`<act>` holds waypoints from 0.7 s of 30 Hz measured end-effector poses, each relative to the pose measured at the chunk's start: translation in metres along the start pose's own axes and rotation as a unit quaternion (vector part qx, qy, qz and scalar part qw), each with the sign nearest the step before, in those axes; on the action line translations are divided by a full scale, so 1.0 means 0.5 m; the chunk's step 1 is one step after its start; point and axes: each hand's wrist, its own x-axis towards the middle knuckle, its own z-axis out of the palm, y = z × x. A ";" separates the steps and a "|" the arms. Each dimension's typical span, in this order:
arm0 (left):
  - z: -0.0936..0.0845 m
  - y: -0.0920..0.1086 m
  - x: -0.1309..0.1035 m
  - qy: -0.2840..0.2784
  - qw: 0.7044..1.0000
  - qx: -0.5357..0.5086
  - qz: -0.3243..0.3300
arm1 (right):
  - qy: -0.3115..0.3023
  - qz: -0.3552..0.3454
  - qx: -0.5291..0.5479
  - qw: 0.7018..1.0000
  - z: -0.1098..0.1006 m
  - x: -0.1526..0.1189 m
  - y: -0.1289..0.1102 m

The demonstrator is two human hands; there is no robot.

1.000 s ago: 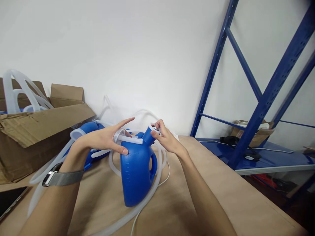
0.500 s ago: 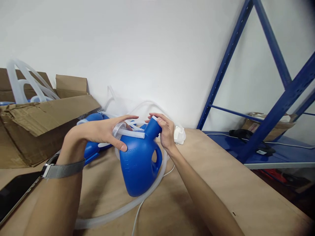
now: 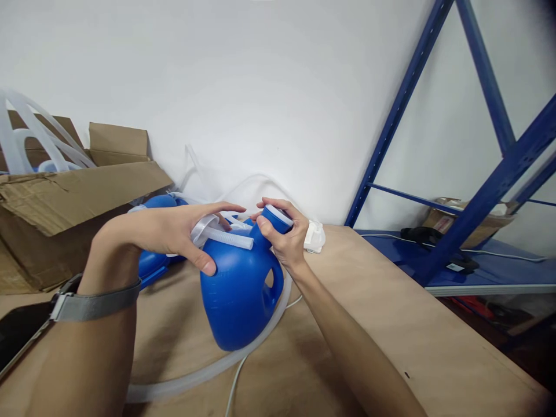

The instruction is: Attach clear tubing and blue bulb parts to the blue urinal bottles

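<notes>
A blue plastic jug [image 3: 237,295] with a side handle and faint markings stands tilted on the table. My right hand [image 3: 293,237] is closed round its neck, just below the white-rimmed mouth [image 3: 279,216]. In my left hand [image 3: 174,231] sits a translucent cap [image 3: 204,227] with a short ribbed tube [image 3: 232,238] sticking out to the right over the jug's shoulder. The left thumb lies against the jug's body, while the index finger stretches toward the neck. The fingers behind the cap are mostly hidden. A long clear hose [image 3: 260,339] curves round the jug's base.
More blue jugs [image 3: 152,260] lie behind my left wrist. At the left stands a cardboard box [image 3: 87,185] full of clear hoses. A dark phone-like device [image 3: 26,324] is at the left edge. A white object [image 3: 314,236] lies near the wall; blue shelving [image 3: 391,121] rises at the right.
The jug's neck has tipped toward me, so more of its white-rimmed mouth shows. Jug and hands appear slightly further left. Both hands keep their holds.
</notes>
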 end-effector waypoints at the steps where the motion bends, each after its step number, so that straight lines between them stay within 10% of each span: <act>1: -0.001 0.004 -0.001 -0.002 1.000 0.002 0.004 | 0.001 -0.007 0.000 1.000 0.001 -0.001 0.000; 21: -0.018 -0.021 -0.022 -0.025 0.998 0.036 -0.042 | -0.089 0.064 0.138 0.984 0.017 -0.006 0.013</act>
